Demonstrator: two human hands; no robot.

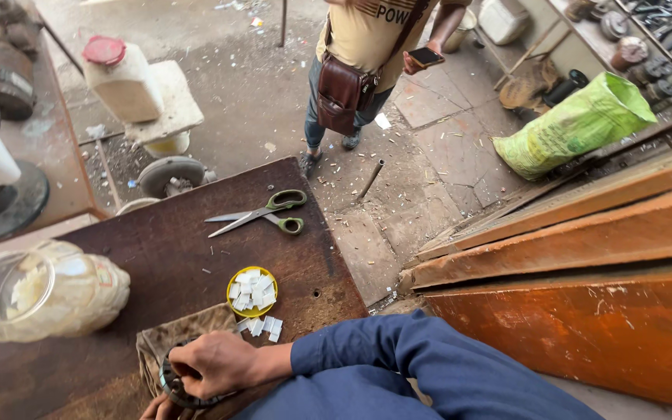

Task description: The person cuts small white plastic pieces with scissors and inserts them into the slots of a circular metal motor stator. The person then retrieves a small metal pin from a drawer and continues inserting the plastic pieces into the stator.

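Both hands work at the frame's bottom: right hand clenched over a dark metal ring (left hand barely visible, grip unclear), white slips still unused in the yellow lid.

a deep blue sleeve over a dark brown table. on it, scissors with olive-green handles and grey steel blades, and a yellow lid heaped with small white slips. a clear plastic jar shows pale, creamy contents. rust-orange beams with dark streaks lie to one side, a lime-green sack beyond. a person standing by wears a beige shirt and a reddish-brown leather bag. a cream container carries a red cap.
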